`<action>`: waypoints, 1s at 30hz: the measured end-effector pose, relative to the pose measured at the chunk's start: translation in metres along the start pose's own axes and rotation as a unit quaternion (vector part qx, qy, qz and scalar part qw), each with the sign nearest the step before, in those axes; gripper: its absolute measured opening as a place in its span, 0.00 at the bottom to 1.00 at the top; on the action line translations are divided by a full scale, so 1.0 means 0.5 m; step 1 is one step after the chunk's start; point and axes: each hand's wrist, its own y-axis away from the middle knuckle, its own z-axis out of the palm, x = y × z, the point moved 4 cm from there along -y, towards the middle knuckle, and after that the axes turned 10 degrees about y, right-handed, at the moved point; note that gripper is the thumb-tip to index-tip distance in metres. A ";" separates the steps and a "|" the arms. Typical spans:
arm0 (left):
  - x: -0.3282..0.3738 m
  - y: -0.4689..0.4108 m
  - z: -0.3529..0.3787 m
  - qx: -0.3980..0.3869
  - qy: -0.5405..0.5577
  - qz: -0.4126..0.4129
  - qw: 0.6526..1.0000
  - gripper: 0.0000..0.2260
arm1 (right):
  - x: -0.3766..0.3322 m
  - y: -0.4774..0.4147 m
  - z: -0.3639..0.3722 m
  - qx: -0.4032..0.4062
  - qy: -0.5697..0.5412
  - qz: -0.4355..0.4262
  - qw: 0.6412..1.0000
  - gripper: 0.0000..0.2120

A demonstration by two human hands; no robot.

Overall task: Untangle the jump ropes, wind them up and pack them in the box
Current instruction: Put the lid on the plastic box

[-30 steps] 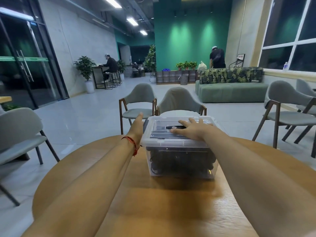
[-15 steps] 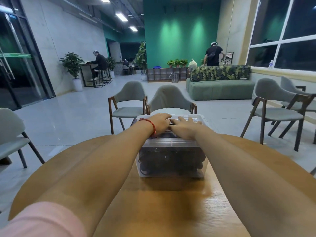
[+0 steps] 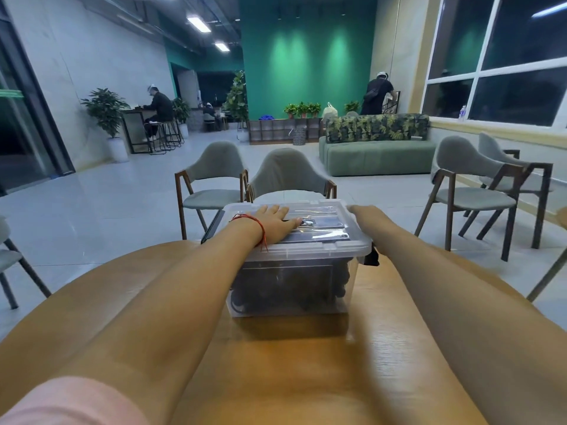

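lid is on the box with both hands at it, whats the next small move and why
Probably press the lid down at its right edge and snap the black latch shut. The lid sits on the clear box with dark ropes inside, the left hand lies flat on it, and the right hand reaches its far right corner, fingers hidden.

Right hand (image 3: 363, 212): fingers hidden past the box (image 3: 306, 248) right rim, grip unreadable. Ropes (image 3: 276, 285) only a dark blur through the wall. Table (image 3: 306, 378) cut off at bottom edge.
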 end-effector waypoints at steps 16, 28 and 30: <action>0.001 -0.002 0.004 0.012 -0.004 -0.002 1.000 0.37 | -0.001 0.016 -0.040 -0.067 -0.217 0.058 0.972 0.32; -0.001 -0.006 -0.005 0.019 0.010 0.013 1.000 0.45 | 0.020 0.050 0.001 -0.070 -0.209 -0.013 0.975 0.20; -0.009 0.001 -0.020 0.011 0.031 0.023 0.999 0.49 | 0.021 0.074 0.014 -0.067 -0.210 -0.013 0.975 0.14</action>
